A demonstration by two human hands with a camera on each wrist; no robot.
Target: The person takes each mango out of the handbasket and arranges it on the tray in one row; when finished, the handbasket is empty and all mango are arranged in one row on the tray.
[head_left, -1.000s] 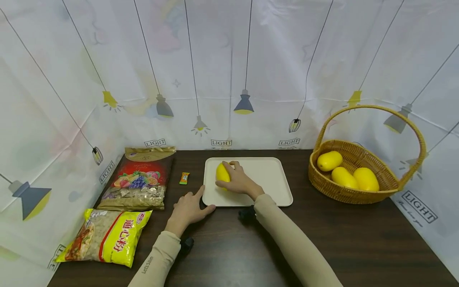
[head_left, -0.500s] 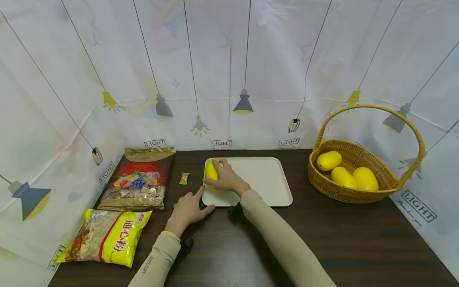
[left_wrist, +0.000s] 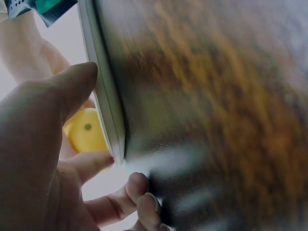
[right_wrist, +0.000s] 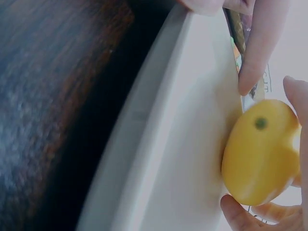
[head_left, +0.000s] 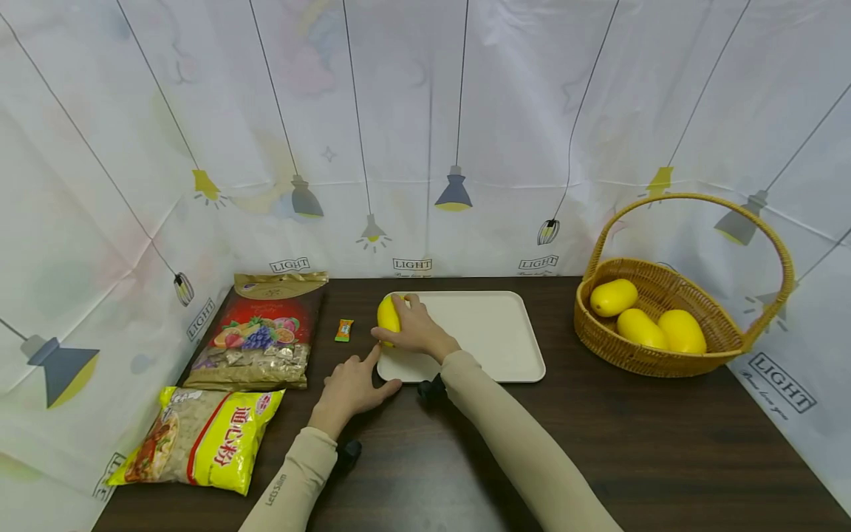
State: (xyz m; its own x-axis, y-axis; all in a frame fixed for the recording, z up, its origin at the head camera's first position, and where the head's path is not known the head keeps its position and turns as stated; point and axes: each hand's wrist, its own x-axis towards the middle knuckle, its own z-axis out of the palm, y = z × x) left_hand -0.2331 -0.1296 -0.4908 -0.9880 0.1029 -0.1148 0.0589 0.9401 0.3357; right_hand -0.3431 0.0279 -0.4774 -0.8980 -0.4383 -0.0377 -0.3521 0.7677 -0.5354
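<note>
My right hand (head_left: 419, 329) grips a yellow mango (head_left: 387, 314) at the left side of a cream rectangular tray (head_left: 492, 332). In the right wrist view the mango (right_wrist: 260, 159) shows a small green stem spot and sits against the tray surface, fingers and thumb around it. My left hand (head_left: 349, 388) rests at the tray's near left corner. In the left wrist view its thumb and index finger (left_wrist: 91, 163) touch the tray rim (left_wrist: 108, 106), with the other fingers beside the corner. Part of the mango is hidden by the right hand.
A wicker basket (head_left: 618, 353) with a tall handle holds several yellow mangoes (head_left: 681, 331) on the right. Left of the tray lie a small orange-green wrapped candy (head_left: 343, 330), a red-gold candy bag (head_left: 266, 318) and a yellow pasta bag (head_left: 199, 440). A printed curtain backs the dark table (head_left: 631, 443).
My right hand has shifted left with the mango, from further in on the tray to its left edge. The left hand has stayed at the tray's corner.
</note>
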